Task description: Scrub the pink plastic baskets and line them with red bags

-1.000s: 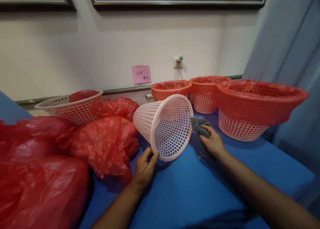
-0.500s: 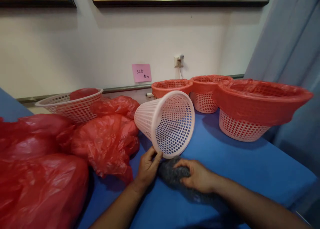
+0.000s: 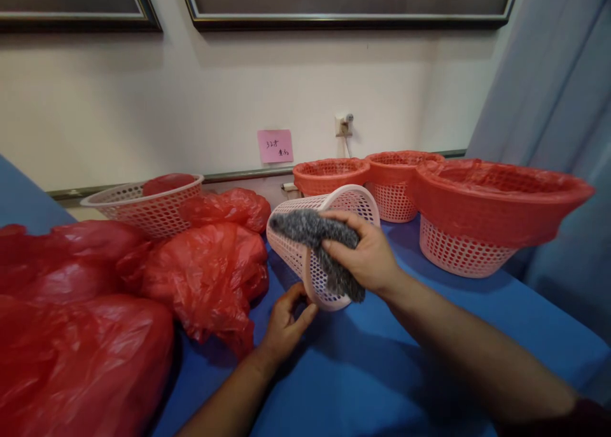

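Observation:
A pale pink perforated plastic basket (image 3: pixel 286 252) lies tipped on its side on the blue tabletop (image 3: pixel 382 373), its mouth facing me. My left hand (image 3: pixel 289 326) grips the lower rim of this basket between thumb and fingers. In front of the mouth, my right hand (image 3: pixel 365 249) is closed around a fuzzy dark grey cloth (image 3: pixel 305 226), bunched up with one end hanging down. The cloth covers part of the basket's rim and wall. Whether it touches the basket I cannot tell.
Red plastic bags (image 3: pixel 205 271) pile up at the left, before a wide white basket (image 3: pixel 157 211). Behind and to the right stand baskets lined with red plastic, the largest basket (image 3: pixel 470 252) nearest the curtain (image 3: pixel 548 106). A pink note (image 3: pixel 275 146) and a socket (image 3: pixel 344 125) are on the wall.
My right hand has lifted the grey cloth off the tabletop, up before the basket's mouth. My left hand keeps its hold on the rim.

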A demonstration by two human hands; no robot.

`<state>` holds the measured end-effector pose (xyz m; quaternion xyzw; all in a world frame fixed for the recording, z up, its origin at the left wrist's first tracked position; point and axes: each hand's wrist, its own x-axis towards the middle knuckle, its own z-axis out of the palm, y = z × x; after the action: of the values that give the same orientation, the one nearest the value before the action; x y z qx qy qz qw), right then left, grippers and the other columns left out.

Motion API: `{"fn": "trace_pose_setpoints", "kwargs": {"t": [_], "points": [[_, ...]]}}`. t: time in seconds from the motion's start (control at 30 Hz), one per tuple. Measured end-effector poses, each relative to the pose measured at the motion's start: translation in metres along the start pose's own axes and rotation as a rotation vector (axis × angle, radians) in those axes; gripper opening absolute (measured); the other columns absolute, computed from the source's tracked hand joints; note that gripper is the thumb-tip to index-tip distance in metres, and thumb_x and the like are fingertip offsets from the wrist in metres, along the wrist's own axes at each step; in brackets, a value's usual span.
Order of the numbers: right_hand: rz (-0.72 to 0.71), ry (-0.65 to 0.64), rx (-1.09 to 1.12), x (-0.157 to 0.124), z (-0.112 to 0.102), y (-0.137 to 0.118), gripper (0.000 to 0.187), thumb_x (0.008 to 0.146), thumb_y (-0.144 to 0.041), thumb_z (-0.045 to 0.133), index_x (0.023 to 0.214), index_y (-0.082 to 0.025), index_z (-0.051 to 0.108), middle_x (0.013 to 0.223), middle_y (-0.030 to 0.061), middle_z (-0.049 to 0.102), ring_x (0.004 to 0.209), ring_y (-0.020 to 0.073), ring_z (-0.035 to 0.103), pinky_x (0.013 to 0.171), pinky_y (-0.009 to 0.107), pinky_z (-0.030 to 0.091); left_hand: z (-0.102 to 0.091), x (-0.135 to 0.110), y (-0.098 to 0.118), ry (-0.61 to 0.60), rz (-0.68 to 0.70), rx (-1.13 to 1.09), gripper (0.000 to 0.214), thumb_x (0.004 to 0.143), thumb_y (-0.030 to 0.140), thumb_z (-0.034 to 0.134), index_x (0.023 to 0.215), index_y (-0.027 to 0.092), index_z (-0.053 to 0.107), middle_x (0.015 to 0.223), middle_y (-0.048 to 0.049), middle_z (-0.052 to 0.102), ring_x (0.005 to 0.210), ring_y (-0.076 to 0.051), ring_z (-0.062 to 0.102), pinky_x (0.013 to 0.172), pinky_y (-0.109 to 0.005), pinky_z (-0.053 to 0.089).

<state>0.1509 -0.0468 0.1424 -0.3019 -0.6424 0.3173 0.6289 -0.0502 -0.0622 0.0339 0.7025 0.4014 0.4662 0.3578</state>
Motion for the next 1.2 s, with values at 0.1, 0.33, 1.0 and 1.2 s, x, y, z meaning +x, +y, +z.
{"fn": "trace_pose_setpoints", "kwargs": {"t": [0.1, 0.33, 1.0, 1.2], "points": [[-0.165, 0.147, -0.203, 0.041, -0.018, 0.011, 0.041, 0.078, -0.022, 0.064, 0.118, -0.023, 0.07, 0.119, 0.0025, 0.074, 0.11, 0.0193, 0.069, 0.104, 0.038, 0.052, 0.002, 0.0, -0.001, -0.019, 0.034, 0.025, 0.03, 0.092, 0.044, 0.063, 0.095, 0.015, 0.071, 0.092, -0.0078, 0.072, 0.088, -0.023, 0.066, 0.083, -0.033, 0.054], [0.238, 0.468, -0.537, 0.061, -0.096, 0.098, 0.056, 0.077, -0.023, 0.059, 0.132, -0.015, 0.063, 0.124, 0.0098, 0.072, 0.108, 0.023, 0.069, 0.102, 0.038, 0.052, 0.001, -0.001, -0.003, 0.0, 0.067, 0.052, 0.027, 0.095, 0.04, 0.06, 0.095, 0.015, 0.071, 0.091, -0.0071, 0.072, 0.086, -0.022, 0.067, 0.081, -0.032, 0.054], [0.192, -0.262, -0.336, -0.114, 0.002, 0.057, 0.043, 0.081, -0.015, 0.064, 0.123, -0.025, 0.064, 0.111, 0.0056, 0.071, 0.101, 0.022, 0.069, 0.092, 0.038, 0.057, 0.006, 0.0, -0.007, 0.053, -0.006, -0.033, 0.04, 0.098, 0.05, 0.055, 0.108, 0.016, 0.073, 0.099, -0.0071, 0.075, 0.089, -0.022, 0.067, 0.083, -0.032, 0.055], [-0.429, -0.139, -0.602, -0.08, 0.017, 0.047, 0.05, 0.088, -0.015, 0.06, 0.136, -0.028, 0.06, 0.108, 0.0104, 0.061, 0.093, 0.0242, 0.064, 0.082, 0.04, 0.059, 0.006, -0.001, -0.008, 0.072, 0.061, -0.035, 0.038, 0.095, 0.051, 0.059, 0.107, 0.016, 0.071, 0.103, -0.0076, 0.074, 0.092, -0.023, 0.066, 0.09, -0.034, 0.055]]}}
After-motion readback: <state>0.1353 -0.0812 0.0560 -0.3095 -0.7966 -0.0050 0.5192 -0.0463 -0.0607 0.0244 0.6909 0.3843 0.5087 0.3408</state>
